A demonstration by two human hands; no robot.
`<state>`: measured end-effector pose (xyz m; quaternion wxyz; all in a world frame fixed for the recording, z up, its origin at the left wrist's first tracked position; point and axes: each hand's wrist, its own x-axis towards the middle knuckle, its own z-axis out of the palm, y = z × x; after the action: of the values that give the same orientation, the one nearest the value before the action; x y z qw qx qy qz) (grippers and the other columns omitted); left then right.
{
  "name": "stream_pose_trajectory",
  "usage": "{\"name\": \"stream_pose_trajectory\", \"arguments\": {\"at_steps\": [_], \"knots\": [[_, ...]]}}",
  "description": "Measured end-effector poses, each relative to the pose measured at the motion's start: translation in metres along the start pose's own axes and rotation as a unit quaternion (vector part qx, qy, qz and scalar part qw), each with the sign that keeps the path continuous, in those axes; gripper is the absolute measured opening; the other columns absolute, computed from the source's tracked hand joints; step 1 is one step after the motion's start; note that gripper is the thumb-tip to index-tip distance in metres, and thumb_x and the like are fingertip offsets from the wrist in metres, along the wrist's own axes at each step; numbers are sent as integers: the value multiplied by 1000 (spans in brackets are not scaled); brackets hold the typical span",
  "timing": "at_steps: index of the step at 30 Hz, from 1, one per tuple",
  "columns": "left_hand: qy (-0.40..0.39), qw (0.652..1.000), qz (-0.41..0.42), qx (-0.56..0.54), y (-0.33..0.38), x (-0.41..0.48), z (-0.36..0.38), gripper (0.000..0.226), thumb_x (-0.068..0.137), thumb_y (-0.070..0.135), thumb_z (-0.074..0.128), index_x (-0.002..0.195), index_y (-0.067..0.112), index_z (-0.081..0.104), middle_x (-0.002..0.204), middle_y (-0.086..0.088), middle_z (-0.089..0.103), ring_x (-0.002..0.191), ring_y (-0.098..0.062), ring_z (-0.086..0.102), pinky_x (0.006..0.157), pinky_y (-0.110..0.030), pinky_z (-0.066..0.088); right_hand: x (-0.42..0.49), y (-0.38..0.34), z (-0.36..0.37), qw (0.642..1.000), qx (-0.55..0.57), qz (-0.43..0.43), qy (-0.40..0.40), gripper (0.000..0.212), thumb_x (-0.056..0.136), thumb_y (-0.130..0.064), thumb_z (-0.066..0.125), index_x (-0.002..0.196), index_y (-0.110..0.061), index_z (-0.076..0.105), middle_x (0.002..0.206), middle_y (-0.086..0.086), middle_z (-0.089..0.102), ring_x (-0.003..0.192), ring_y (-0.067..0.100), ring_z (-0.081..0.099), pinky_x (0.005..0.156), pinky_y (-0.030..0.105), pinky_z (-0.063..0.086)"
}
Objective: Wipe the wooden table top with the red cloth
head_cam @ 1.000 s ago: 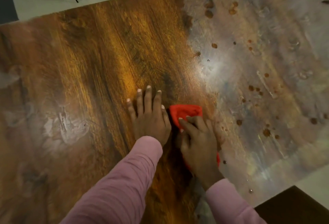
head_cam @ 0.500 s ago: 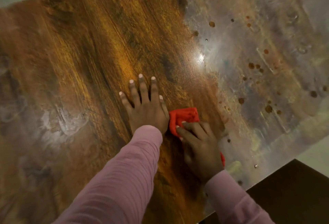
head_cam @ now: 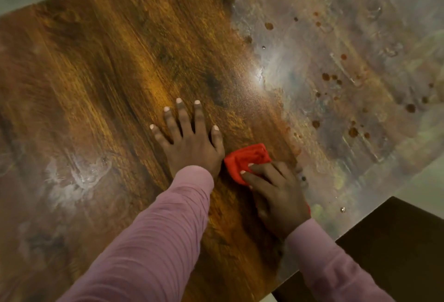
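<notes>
Rightward, brown spots [head_cam: 353,131] beyond red cloth [head_cam: 245,157]

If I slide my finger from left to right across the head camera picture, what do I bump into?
A white smudge → left hand, flat on the wooden table top → red cloth, gripped by the right hand → brown spots on the cloudy part.
</notes>
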<state>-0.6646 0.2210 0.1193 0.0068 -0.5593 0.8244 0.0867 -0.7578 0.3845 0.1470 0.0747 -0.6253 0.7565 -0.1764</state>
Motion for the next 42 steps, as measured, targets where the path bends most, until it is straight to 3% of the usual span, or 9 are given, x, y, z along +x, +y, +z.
{"name": "stream_pose_trajectory", "arguments": {"at_steps": [2,4,8,13,15,22,30,37,42], "knots": [[-2,1000,4,2,0,0,0,64,93,51,22,151,23,16,159,-11,12,145,-35,5,111,-64,2,5,21,-5,1000,-18,9,6,29,81,-9,60,108,-12,70,108,8,66,91,32,57,76,41,46],[-9,1000,4,-1,-1,0,0,64,94,51,20,151,24,13,160,-9,8,146,-35,1,112,-64,0,16,41,-10,995,-35,78,48,26,81,-8,61,104,-12,72,104,7,67,87,33,57,76,43,46],[-9,1000,1,-3,0,0,1,64,93,51,19,152,25,12,160,-9,6,146,-34,0,112,-64,-1,20,28,-6,976,-14,186,108,27,78,-6,58,100,-10,73,100,8,66,88,34,57,78,34,44],[1,1000,2,0,1,-1,1,64,93,50,23,151,23,16,159,-11,10,145,-36,4,112,-64,1,-25,-17,3,999,35,7,-25,35,78,-11,56,110,-12,69,111,9,65,94,32,57,77,39,47],[2,1000,5,1,1,-2,1,64,93,50,21,151,23,16,159,-11,10,145,-35,4,112,-64,1,-24,-3,-3,998,30,-20,-42,34,78,-10,58,110,-11,69,111,9,66,93,34,58,77,41,46],[2,1000,4,0,0,-1,1,64,93,50,20,151,23,16,159,-11,9,146,-35,3,111,-64,2,-11,22,-10,978,-15,195,71,31,83,-13,51,105,-11,72,105,8,66,95,35,57,82,36,47],[8,1000,0,7,2,-3,-1,64,93,50,22,151,24,17,159,-10,11,146,-35,5,112,-63,2,-51,-31,5,998,48,42,-2,31,81,-13,56,109,-11,71,109,10,66,92,33,59,73,44,49],[1,1000,-6,5,2,-2,-1,64,92,51,21,151,26,17,160,-7,10,146,-32,2,114,-60,-1,-51,-41,10,996,32,83,9,34,80,-15,51,106,-11,72,107,11,66,92,34,59,74,43,49],[42,999,25,-17,1,-18,-7,56,94,41,27,146,22,31,156,-7,24,145,-29,15,115,-58,5,-58,-57,-5,991,44,122,35,42,76,-20,45,109,-11,70,108,10,65,95,33,57,76,39,47]]}}
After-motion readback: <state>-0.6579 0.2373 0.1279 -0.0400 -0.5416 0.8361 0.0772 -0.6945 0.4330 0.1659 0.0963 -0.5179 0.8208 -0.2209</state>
